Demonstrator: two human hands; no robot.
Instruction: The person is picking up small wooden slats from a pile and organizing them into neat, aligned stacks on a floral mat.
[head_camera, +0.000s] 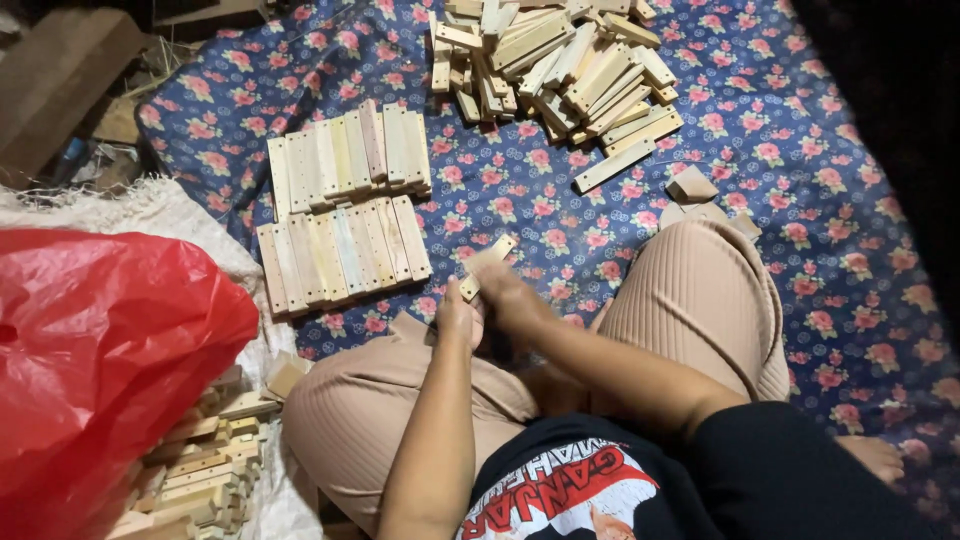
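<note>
I sit cross-legged on a blue flowered cloth (800, 200). Both hands meet above my knees on one small pale wooden slat (488, 265). My right hand (512, 298) grips the slat from the right side, and my left hand (458, 318) closes on its lower end. The slat tilts up toward the right. Just beyond my hands lie two neat rows of similar slats (340, 205), laid side by side on the cloth.
A loose pile of wooden slats (555, 65) lies at the far middle, with one stray slat (614, 165) and small wood blocks (692, 185) near my right knee. A red plastic bag (95, 370) sits at left above more stacked slats (200, 470).
</note>
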